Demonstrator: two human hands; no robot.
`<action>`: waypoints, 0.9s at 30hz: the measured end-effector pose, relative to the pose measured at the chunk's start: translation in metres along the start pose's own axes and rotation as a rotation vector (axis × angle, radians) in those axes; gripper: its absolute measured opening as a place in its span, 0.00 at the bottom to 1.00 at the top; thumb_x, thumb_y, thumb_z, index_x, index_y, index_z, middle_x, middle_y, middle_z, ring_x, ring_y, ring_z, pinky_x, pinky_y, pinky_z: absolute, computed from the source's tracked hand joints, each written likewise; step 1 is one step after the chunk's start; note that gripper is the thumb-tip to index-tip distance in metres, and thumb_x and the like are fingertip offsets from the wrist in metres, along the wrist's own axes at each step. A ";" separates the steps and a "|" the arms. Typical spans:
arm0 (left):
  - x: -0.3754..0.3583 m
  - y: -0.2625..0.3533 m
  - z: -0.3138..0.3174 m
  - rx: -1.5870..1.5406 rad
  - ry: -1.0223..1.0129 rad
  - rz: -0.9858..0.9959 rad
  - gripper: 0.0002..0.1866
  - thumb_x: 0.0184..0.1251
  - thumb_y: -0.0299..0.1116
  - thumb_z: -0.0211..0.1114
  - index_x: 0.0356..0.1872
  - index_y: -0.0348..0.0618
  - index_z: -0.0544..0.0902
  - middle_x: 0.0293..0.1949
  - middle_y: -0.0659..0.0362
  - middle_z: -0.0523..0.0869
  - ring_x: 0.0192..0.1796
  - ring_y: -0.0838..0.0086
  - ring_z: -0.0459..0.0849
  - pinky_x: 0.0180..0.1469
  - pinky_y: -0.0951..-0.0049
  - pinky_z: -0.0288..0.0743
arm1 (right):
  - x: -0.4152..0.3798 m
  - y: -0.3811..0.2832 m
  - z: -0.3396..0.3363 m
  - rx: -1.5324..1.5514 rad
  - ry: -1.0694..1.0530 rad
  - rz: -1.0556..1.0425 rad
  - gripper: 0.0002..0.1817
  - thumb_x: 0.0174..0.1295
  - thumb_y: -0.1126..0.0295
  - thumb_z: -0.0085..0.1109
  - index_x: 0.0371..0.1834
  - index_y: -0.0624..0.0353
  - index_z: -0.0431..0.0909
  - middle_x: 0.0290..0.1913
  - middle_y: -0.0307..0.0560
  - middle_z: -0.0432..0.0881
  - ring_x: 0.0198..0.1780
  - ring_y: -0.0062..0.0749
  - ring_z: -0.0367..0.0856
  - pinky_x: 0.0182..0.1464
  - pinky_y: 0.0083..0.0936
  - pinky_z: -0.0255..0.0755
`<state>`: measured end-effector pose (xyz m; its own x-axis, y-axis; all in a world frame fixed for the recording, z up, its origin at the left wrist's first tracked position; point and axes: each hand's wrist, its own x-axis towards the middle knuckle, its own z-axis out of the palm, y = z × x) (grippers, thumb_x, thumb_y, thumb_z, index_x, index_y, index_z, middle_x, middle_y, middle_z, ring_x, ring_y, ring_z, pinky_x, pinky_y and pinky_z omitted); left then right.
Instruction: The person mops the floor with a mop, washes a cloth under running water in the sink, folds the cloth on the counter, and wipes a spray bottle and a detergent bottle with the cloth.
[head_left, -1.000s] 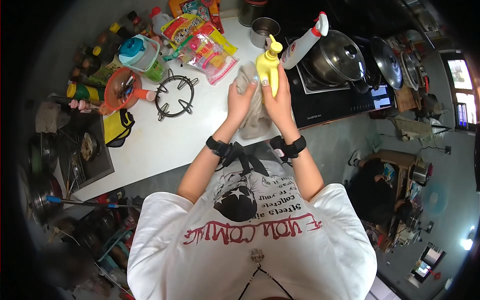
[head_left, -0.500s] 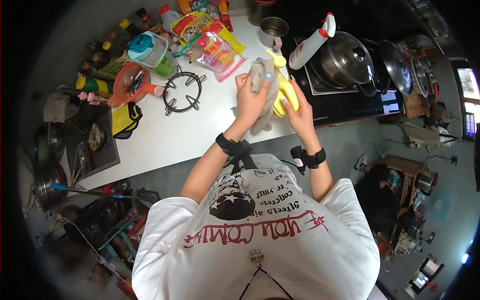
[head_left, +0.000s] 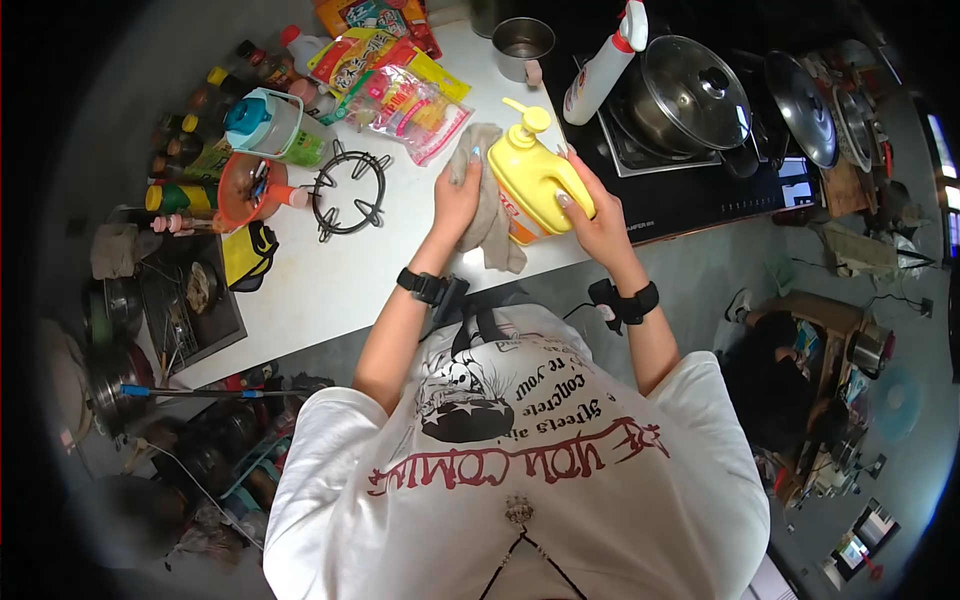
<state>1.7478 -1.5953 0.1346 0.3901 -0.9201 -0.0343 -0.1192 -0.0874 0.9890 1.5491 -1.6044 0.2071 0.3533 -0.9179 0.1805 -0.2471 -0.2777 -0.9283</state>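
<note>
My right hand (head_left: pixel 597 220) is closed round the handle of a yellow pump bottle (head_left: pixel 532 180), held over the front of the white counter. The bottle's broad side faces up at me, and its pump head points to the far left. In my left hand (head_left: pixel 459 200) is a grey-brown cloth (head_left: pixel 490 225), gripped between thumb and fingers. Part of the cloth hangs down along the bottle's left side, its edge overlapping the bottle in this view.
A black pot-stand ring (head_left: pixel 349 190) lies left of my hands on the counter (head_left: pixel 330 300). Beyond are food packets (head_left: pixel 410 105) and a metal cup (head_left: pixel 523 50). A spray bottle (head_left: pixel 605 70) and a lidded pot (head_left: pixel 690 95) stand at the stove, right. An orange strainer (head_left: pixel 250 190) sits left.
The yellow bottle has turned from edge-on to show its broad side. My left hand and the cloth have moved left, off the bottle's top. The whole view has shifted slightly.
</note>
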 end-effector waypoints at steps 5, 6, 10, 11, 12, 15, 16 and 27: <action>0.023 0.061 -0.013 0.097 -0.077 0.222 0.16 0.60 0.36 0.57 0.43 0.33 0.76 0.36 0.51 0.82 0.41 0.70 0.78 0.44 0.71 0.70 | 0.010 0.005 0.003 0.117 -0.172 -0.044 0.27 0.53 0.76 0.51 0.60 0.60 0.63 0.57 0.54 0.70 0.58 0.37 0.69 0.58 0.25 0.61; 0.028 0.061 -0.015 0.116 -0.107 0.209 0.16 0.60 0.36 0.57 0.43 0.34 0.76 0.36 0.52 0.82 0.41 0.71 0.78 0.44 0.72 0.70 | 0.010 0.006 0.003 0.116 -0.171 -0.046 0.27 0.53 0.76 0.51 0.60 0.60 0.63 0.57 0.54 0.70 0.58 0.37 0.69 0.58 0.25 0.61; 0.018 0.061 -0.022 0.096 -0.042 0.174 0.15 0.60 0.36 0.57 0.41 0.34 0.77 0.35 0.53 0.81 0.40 0.72 0.78 0.43 0.73 0.70 | 0.012 0.005 0.009 0.075 -0.146 -0.077 0.28 0.51 0.77 0.51 0.60 0.59 0.63 0.56 0.54 0.70 0.57 0.40 0.70 0.59 0.27 0.61; 0.010 0.062 -0.024 0.097 -0.047 0.172 0.15 0.60 0.36 0.57 0.41 0.34 0.77 0.35 0.53 0.81 0.40 0.72 0.78 0.43 0.73 0.70 | 0.009 0.003 0.010 0.038 -0.132 -0.095 0.27 0.51 0.77 0.51 0.59 0.59 0.64 0.55 0.54 0.71 0.57 0.41 0.70 0.58 0.27 0.61; 0.000 0.067 -0.027 0.029 0.113 0.098 0.15 0.60 0.36 0.57 0.41 0.34 0.77 0.35 0.53 0.81 0.40 0.73 0.77 0.44 0.73 0.70 | 0.007 0.001 0.012 0.037 -0.128 -0.091 0.27 0.51 0.77 0.51 0.59 0.59 0.64 0.55 0.54 0.71 0.57 0.41 0.70 0.58 0.27 0.61; -0.004 0.061 -0.040 -0.153 0.380 0.099 0.15 0.60 0.36 0.58 0.41 0.34 0.77 0.36 0.53 0.81 0.39 0.72 0.78 0.44 0.73 0.69 | 0.005 -0.001 0.016 -0.033 -0.095 -0.141 0.25 0.52 0.76 0.53 0.57 0.61 0.66 0.54 0.55 0.72 0.55 0.43 0.71 0.57 0.28 0.63; -0.003 0.057 -0.047 -0.268 0.491 0.169 0.16 0.60 0.37 0.58 0.42 0.34 0.77 0.37 0.53 0.81 0.39 0.72 0.78 0.44 0.73 0.69 | 0.005 -0.001 0.016 -0.033 -0.090 -0.140 0.25 0.52 0.76 0.53 0.57 0.61 0.66 0.54 0.55 0.72 0.55 0.43 0.71 0.57 0.28 0.63; 0.006 0.103 -0.020 0.673 0.017 0.916 0.16 0.47 0.40 0.65 0.37 0.45 0.81 0.33 0.55 0.81 0.44 0.63 0.77 0.40 0.66 0.72 | -0.007 -0.003 0.024 -0.228 -0.211 -0.262 0.24 0.51 0.72 0.55 0.54 0.64 0.68 0.48 0.58 0.74 0.52 0.49 0.71 0.53 0.34 0.65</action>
<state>1.7560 -1.6023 0.2395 -0.0843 -0.7388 0.6686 -0.8302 0.4231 0.3629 1.5689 -1.5900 0.2009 0.6025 -0.7360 0.3087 -0.3093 -0.5719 -0.7597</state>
